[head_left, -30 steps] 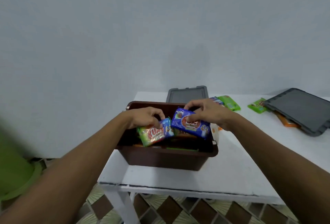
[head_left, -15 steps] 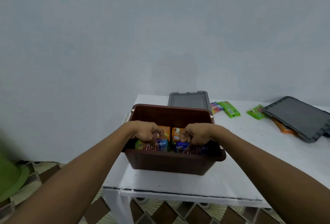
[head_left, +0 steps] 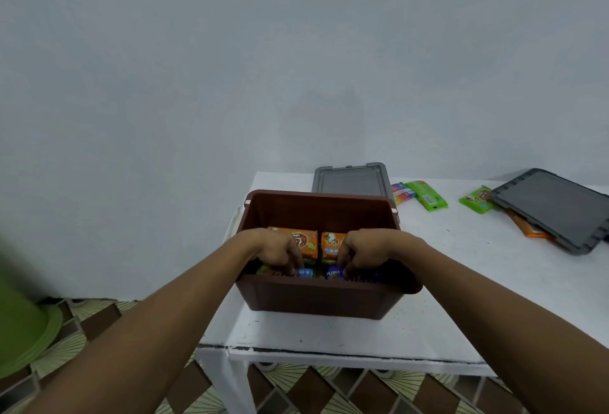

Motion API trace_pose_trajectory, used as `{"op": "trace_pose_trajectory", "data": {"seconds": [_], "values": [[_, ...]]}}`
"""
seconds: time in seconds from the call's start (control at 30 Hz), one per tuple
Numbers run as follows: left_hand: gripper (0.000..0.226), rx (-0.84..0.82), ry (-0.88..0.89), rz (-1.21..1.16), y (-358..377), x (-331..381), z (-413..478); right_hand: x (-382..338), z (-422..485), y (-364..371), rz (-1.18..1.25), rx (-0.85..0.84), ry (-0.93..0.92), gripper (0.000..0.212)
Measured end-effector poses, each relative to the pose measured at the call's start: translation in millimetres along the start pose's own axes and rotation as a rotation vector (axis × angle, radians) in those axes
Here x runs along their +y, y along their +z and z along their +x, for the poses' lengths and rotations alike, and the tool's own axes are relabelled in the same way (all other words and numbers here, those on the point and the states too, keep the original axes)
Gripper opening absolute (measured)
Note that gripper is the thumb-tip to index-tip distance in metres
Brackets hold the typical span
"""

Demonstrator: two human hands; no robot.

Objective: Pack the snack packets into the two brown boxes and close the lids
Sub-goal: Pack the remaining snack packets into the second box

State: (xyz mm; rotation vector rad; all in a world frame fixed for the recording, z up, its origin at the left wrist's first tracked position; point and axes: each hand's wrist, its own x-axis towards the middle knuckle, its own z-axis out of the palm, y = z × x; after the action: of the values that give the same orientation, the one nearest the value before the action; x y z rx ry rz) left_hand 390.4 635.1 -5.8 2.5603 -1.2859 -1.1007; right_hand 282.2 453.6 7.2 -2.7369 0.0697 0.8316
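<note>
The brown box (head_left: 316,295) stands open near the table's front left corner. Inside it, both hands are down against the near wall. The left hand (head_left: 276,248) curls its fingers round a green-and-blue packet (head_left: 304,272). The right hand (head_left: 369,248) pinches a blue packet (head_left: 333,272) just beside it. Two orange packets (head_left: 298,242) stand side by side behind them, so the box looks partly filled. The step in hand appears to be seating these two packets in the front row.

Next, the fingers would need to let go and lift clear of the rim without dragging the packets up.

A grey lid (head_left: 349,179) lies flat behind the box at the table's back edge. To its right lie a striped packet (head_left: 402,191) and two green packets (head_left: 426,196). A second grey lid (head_left: 553,209) rests near the right edge over an orange packet (head_left: 527,227). These loose packets are not yet packed, and no second box is in view.
</note>
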Motion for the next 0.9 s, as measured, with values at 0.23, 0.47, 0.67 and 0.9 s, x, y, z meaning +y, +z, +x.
{"op": "trace_pose_trajectory", "data": {"seconds": [0.23,0.47,0.67,0.9], "values": [[0.027,0.059,0.073,-0.018,-1.1,-4.0,3.8,5.1,4.1,-1.5,0.019,0.098,-0.013,0.02],[0.042,0.394,0.098,0.254,-9.5,6.7,21.8,9.9,19.4,1.2,-0.176,0.395,0.035,0.022],[0.048,0.415,0.073,0.454,-9.5,6.7,29.8,12.4,31.7,5.9,-0.326,0.428,0.009,0.032],[0.047,0.449,0.007,0.401,-8.3,-3.1,26.3,13.2,27.3,4.1,-0.343,0.402,0.037,0.035]]}}
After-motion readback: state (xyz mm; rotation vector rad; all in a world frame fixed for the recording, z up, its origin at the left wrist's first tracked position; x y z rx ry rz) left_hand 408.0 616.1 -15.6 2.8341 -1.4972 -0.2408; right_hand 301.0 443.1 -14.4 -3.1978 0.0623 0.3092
